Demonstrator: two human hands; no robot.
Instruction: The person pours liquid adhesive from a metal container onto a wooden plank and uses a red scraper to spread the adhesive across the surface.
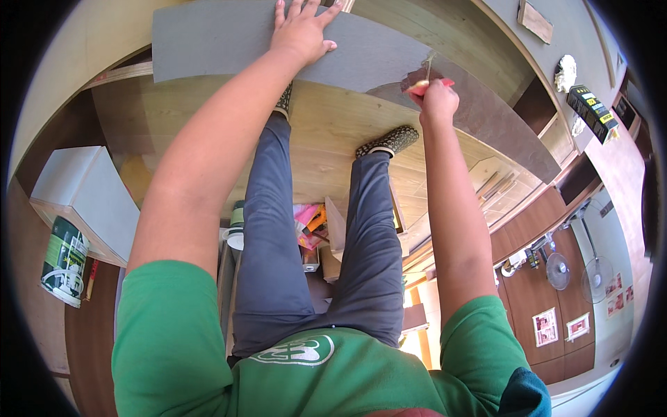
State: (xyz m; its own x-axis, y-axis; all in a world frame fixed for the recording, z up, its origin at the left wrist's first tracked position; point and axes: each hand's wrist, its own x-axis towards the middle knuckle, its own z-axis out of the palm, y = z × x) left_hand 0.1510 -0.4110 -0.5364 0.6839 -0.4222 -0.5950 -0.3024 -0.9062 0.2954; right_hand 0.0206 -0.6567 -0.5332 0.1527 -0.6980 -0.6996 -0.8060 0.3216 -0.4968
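A long, thin grey sheet (208, 42) lies across a wooden frame in front of me. My left hand (300, 35) rests flat on it near the far edge, fingers spread and holding nothing. My right hand (440, 104) is closed around a small red spreader (421, 87), whose edge is at the sheet's surface. A thin strand of glue-like liquid (429, 66) shows just beyond the spreader. From there to its right end, the sheet looks darker and brownish, as if coated. Fingers of my right hand are partly hidden behind its back.
At right are a black-and-yellow box (590, 111), crumpled white paper (566, 73) and a wood offcut (535, 21). A green-and-white bucket (64, 260) stands by a pale cabinet (87, 181) at left. Between my legs lie a pink packet (306, 219) and an orange tool (317, 219).
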